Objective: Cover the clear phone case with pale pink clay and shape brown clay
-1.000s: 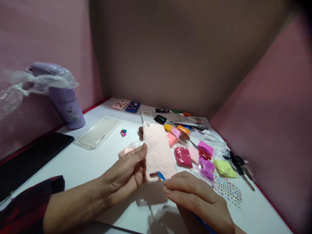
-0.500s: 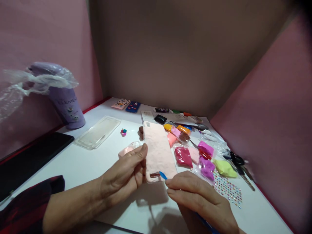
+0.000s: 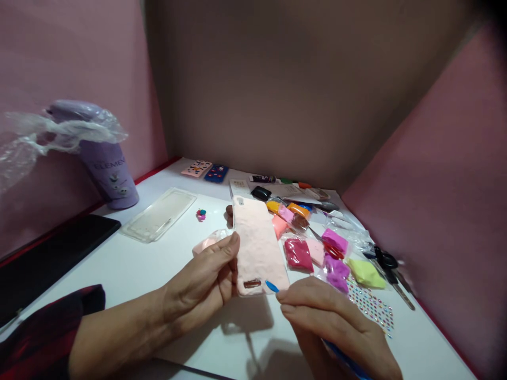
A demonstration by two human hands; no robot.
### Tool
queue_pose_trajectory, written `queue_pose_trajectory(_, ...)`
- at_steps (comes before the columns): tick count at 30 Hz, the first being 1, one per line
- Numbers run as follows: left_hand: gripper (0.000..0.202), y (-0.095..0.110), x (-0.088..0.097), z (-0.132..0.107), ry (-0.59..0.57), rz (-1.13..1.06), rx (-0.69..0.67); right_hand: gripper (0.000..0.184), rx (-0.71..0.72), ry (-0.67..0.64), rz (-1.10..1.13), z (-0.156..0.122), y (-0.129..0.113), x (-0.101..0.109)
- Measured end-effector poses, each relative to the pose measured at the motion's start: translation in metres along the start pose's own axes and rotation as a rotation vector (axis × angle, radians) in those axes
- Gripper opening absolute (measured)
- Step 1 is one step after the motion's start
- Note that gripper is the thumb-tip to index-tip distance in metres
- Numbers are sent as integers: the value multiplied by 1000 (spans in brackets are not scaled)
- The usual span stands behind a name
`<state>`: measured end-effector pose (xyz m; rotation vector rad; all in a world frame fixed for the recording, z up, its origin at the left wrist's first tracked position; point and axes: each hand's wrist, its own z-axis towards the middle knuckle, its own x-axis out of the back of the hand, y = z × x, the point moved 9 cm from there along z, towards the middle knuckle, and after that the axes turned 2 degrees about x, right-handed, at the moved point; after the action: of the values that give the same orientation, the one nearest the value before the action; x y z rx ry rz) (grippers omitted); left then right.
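Beside the held phone case (image 3: 259, 245), bags (image 3: 336, 272) hold coloured clay (image 3: 298, 254).

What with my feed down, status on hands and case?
Left hand grips pink phone case. Right hand holds blue tool, tip at case's lower edge. Clay packets beside.

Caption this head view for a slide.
Left hand holds a pink phone case; right hand holds a blue tool at its lower edge.

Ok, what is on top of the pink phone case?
A brown strip near the phone case's lower end, the blue tool's tip beside it. The left hand covers part of its left edge.
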<state>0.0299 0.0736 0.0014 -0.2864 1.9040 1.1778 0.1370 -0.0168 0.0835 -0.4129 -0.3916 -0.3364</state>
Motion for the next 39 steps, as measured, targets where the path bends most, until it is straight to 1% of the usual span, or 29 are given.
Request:
queue_pose_trajectory(2, 37, 1, 0, -1, 4, 9, -9, 28, 8, 27, -7, 1, -1, 3)
queue_pose_trajectory(5, 37, 2, 0, -2, 6, 27, -23, 25, 26, -7, -4, 2, -2, -1)
queue_pose_trajectory(8, 38, 2, 0, -2, 6, 30, -25, 26, 32, -50, 4, 1, -1, -6)
queue_pose_trajectory(11, 38, 1, -1, -1, 1, 22, -12, 25, 32, -26, 14, 0, -1, -3)
queue_pose_trajectory(15, 37, 3, -3, -1, -7, 23, -24, 27, 35, -39, 20, 1, -2, -4)
queue_pose_trajectory(20, 39, 1, -1, -1, -2, 24, -11, 26, 32, -53, 38, 2, -2, -4)
queue_pose_trajectory(24, 39, 1, 0, 0, -8, 27, -20, 24, 52, -40, 24, 2, -3, -4)
queue_pose_trajectory(27, 39, 1, 0, 0, -10, 23, -25, 26, 20, -31, 38, 1, 1, -5)
queue_pose_trajectory(31, 37, 0, 0, 0, -27, 21, -8, 31, 13, -32, 46, -1, 1, -5)
queue_pose_trajectory(36, 35, 2, 6, 1, 7, 77, -40, 35, -30, 70, -7, -6, 3, 8)
queue_pose_trajectory(38, 35, 3, 7, 2, 11, 91, -57, 32, -5, 60, -26, -8, 1, 5)
queue_pose_trajectory(39, 35, 4, 8, 2, 12, 96, -67, 30, 6, 29, -45, -10, 2, 0)
